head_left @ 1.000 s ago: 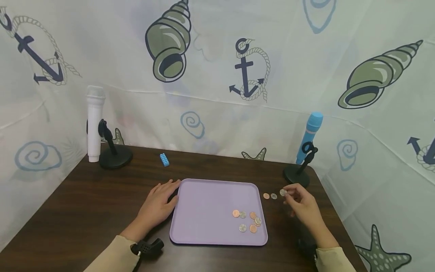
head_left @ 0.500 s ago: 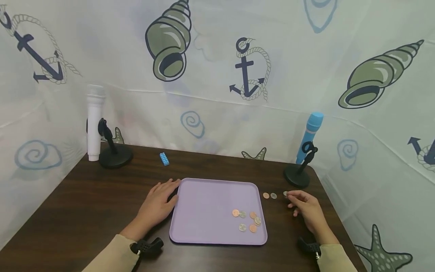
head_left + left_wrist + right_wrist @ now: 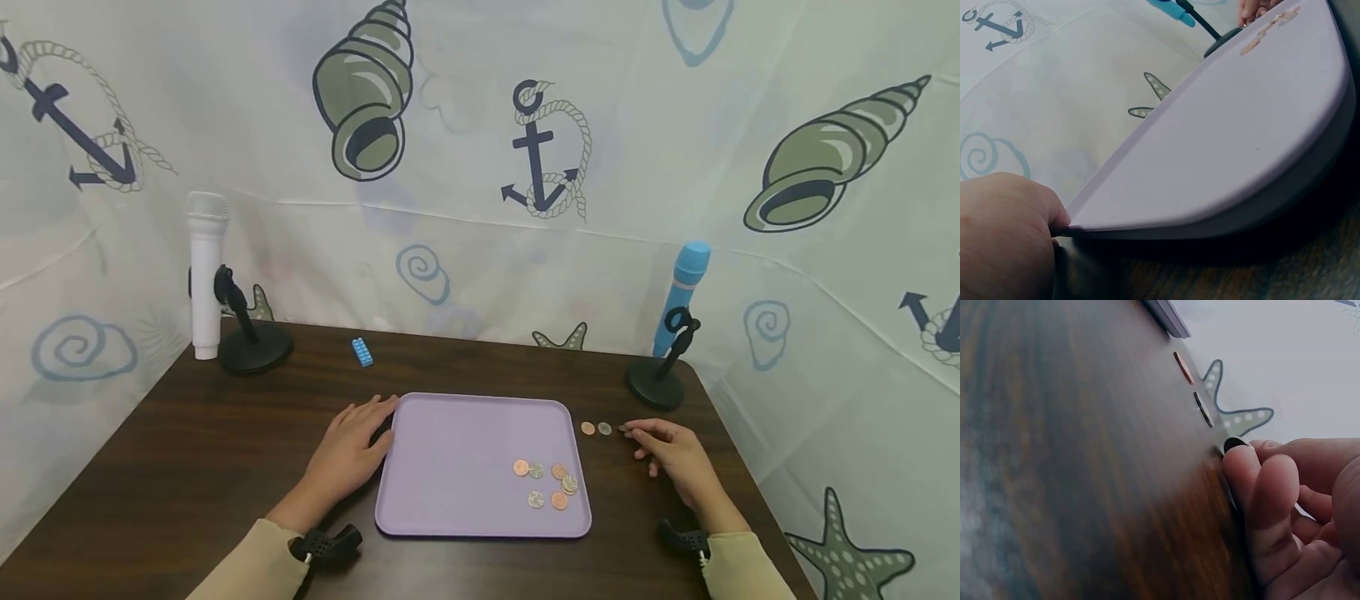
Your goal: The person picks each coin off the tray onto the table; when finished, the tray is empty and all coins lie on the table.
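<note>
My right hand pinches a silver coin by its edge, low over the table to the right of the tray. In the right wrist view that coin shows dark between thumb and finger. A copper coin and a silver coin lie flat in a row between it and the purple tray. My left hand rests at the tray's left edge with fingers extended, fingertips right at the rim. Several copper and silver coins lie in the tray's right part.
At the back left, a white microphone leans on a black stand. A blue microphone and its black stand are at the back right, just beyond my right hand. A small blue toy brick lies near the back edge.
My right hand has drawn down slightly, then moved a little left toward the row, tipping the pinched coin from face-on to nearly edge-on. The left hand has stayed at the tray.
</note>
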Demonstrator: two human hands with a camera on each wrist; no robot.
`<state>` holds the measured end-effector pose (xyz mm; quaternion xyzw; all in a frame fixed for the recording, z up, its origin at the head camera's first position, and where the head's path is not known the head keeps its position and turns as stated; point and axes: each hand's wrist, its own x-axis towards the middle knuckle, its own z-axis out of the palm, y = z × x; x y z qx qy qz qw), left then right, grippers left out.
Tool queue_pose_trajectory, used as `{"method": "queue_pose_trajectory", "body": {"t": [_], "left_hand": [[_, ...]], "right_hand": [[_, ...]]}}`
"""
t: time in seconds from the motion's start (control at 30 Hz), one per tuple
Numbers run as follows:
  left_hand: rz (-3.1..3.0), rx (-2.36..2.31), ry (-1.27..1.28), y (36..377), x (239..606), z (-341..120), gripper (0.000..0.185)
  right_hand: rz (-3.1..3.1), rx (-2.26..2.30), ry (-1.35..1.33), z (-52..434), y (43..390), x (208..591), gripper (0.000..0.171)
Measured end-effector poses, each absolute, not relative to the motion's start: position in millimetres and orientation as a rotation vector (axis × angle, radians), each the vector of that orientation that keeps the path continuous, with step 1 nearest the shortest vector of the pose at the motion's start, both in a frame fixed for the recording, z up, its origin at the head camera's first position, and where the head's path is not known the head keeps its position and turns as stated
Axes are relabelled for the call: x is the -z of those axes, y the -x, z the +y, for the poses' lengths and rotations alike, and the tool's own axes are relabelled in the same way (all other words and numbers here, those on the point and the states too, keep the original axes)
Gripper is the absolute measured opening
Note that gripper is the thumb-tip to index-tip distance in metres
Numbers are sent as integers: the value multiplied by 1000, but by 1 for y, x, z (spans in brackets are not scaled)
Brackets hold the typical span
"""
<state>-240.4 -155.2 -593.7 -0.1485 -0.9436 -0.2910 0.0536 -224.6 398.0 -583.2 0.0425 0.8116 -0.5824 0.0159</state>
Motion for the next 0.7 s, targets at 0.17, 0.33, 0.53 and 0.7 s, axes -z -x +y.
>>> {"method": "queue_pose_trajectory", "body": {"t": [0.17, 0.33, 0.53, 0.7], "left_hand": [[-2875, 876, 451, 241, 592, -155, 58], [-2867, 878, 445, 240, 592, -155, 58], [-2865, 893, 448, 239, 591, -155, 57], [-2861, 897, 449, 238, 591, -155, 57]], "right_hand": [[2527, 1781, -128, 398, 226, 583, 38], [2582, 1684, -112, 397, 228, 579, 35], [2670, 1536, -102, 397, 228, 579, 31], [2684, 1482, -119, 399, 228, 583, 28]]}}
